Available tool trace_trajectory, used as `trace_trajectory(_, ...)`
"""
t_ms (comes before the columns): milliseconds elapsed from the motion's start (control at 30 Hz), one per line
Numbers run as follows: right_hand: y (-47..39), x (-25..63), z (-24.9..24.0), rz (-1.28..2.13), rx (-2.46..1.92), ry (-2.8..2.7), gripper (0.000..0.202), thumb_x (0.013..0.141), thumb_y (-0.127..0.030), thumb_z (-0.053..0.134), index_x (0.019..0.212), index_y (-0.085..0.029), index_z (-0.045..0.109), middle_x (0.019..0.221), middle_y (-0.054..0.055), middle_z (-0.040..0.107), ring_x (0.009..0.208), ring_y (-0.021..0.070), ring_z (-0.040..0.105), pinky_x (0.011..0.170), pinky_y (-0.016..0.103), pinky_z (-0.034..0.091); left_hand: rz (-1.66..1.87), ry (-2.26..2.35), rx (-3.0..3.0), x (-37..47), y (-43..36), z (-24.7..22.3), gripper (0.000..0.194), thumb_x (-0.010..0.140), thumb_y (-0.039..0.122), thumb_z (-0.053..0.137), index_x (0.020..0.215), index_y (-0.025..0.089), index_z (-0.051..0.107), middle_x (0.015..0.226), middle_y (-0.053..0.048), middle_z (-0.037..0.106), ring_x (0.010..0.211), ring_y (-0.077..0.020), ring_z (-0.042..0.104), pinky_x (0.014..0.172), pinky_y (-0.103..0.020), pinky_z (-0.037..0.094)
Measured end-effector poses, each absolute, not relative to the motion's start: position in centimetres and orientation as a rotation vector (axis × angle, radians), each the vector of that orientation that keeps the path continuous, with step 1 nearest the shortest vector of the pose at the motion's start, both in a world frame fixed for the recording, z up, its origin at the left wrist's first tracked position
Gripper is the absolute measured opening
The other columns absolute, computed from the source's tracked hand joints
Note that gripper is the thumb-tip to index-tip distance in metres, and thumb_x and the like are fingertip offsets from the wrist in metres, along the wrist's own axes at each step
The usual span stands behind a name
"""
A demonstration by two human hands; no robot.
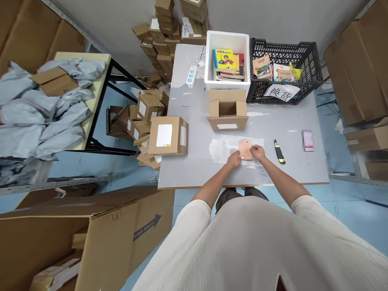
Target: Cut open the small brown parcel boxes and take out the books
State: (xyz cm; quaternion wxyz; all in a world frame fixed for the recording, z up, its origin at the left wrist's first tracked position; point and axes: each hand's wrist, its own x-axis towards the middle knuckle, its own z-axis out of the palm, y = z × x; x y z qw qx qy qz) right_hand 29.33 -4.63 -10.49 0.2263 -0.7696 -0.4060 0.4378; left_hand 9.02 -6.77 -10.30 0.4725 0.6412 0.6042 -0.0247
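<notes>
A small pink booklet (pixel 245 149) with printed lines and a red mark lies over a white sheet of wrapping (pixel 220 151) near the front of the grey table. My left hand (pixel 234 159) pinches its lower left side. At its right edge, the fingers of my right hand (pixel 257 152) are closed on it too. Behind the booklet stands an opened cardboard box (pixel 228 123), its flaps raised and a white label on its front. To the right of my right hand lies a black and yellow utility knife (pixel 279 152).
A white foam box (pixel 209 60) and a black crate (pixel 286 99), both holding books, stand at the back. A labelled carton (pixel 154 139) sits on the table's left edge. A pink-screened phone-like object (pixel 308 140) lies right. Grey parcels (pixel 22 109) cover the left table.
</notes>
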Motion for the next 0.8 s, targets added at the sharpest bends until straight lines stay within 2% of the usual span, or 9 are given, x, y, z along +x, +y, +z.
trace_trajectory(100,-4.2,30.0,-9.2,1.127,-2.069,-1.216,0.021,0.076,-0.042,0.068,0.088,-0.025,0.074,0.063,-0.004,0.062,0.067,0.0219,0.061,0.071,0.033,0.054,-0.091,1.633,1.68,9.0,-6.6,-10.0,0.043,0.1,0.023,0.059,0.144,0.022,0.059,0.155,-0.018,0.06,0.14,-0.0335,0.06,0.113,-0.045,0.049)
trace_trajectory(167,-4.1,30.6,-8.2,1.099,-2.018,-1.271,0.025,0.081,-0.043,0.065,0.095,-0.025,0.075,0.062,-0.004,0.061,0.066,0.0223,0.061,0.07,0.034,0.053,-0.133,1.749,1.728,8.9,-6.5,-9.8,0.045,0.102,0.029,0.062,0.146,0.022,0.057,0.157,-0.02,0.056,0.144,-0.0371,0.055,0.115,-0.049,0.046)
trace_trajectory(267,-4.1,31.1,-7.0,1.131,-1.88,-1.333,0.027,0.087,-0.045,0.062,0.101,-0.025,0.073,0.069,-0.001,0.069,0.074,0.0237,0.067,0.078,0.035,0.056,-0.205,1.81,1.752,8.8,-6.6,-9.8,0.048,0.102,0.036,0.065,0.147,0.021,0.056,0.156,-0.022,0.055,0.145,-0.04,0.051,0.116,-0.051,0.044)
trace_trajectory(367,-4.7,31.3,-6.8,1.162,-1.834,-1.385,0.024,0.088,-0.046,0.062,0.096,-0.026,0.071,0.08,0.001,0.075,0.083,0.0244,0.071,0.086,0.037,0.058,-0.236,1.815,1.816,8.8,-6.8,-10.1,0.046,0.102,0.033,0.069,0.145,0.021,0.057,0.155,-0.022,0.055,0.145,-0.0392,0.05,0.115,-0.049,0.042)
trace_trajectory(467,-5.8,31.5,-7.6,1.172,-1.887,-1.435,0.016,0.084,-0.041,0.064,0.091,-0.027,0.065,0.083,0.001,0.073,0.083,0.0236,0.07,0.087,0.038,0.058,-0.245,1.795,1.875,8.6,-7.0,-10.4,0.043,0.101,0.026,0.069,0.142,0.021,0.06,0.152,-0.021,0.057,0.143,-0.0372,0.051,0.114,-0.047,0.041)
trace_trajectory(567,-6.7,32.0,-8.7,1.173,-2.0,-1.401,0.011,0.081,-0.033,0.061,0.089,-0.028,0.056,0.084,0.001,0.07,0.082,0.024,0.067,0.084,0.039,0.059,-0.248,1.747,1.903,8.1,-7.0,-10.4,0.035,0.102,0.016,0.059,0.136,0.02,0.066,0.144,-0.02,0.063,0.139,-0.0349,0.054,0.113,-0.046,0.041)
trace_trajectory(667,-7.1,32.6,-9.6,1.176,-2.109,-1.331,0.013,0.08,-0.03,0.059,0.092,-0.029,0.052,0.08,0.0,0.066,0.079,0.0253,0.065,0.079,0.04,0.058,-0.228,1.724,1.899,7.2,-6.8,-10.2,0.036,0.099,0.007,0.051,0.128,0.02,0.069,0.136,-0.019,0.067,0.133,-0.0329,0.06,0.11,-0.045,0.042)
trace_trajectory(800,-7.1,32.9,-10.3,1.141,-2.118,-1.336,0.014,0.084,-0.029,0.058,0.097,-0.029,0.051,0.083,0.001,0.066,0.08,0.0262,0.065,0.081,0.042,0.057,-0.071,1.829,1.77,5.5,-6.2,-9.3,0.029,0.102,0.011,0.048,0.123,0.021,0.066,0.133,-0.016,0.067,0.119,-0.0301,0.068,0.106,-0.043,0.045)
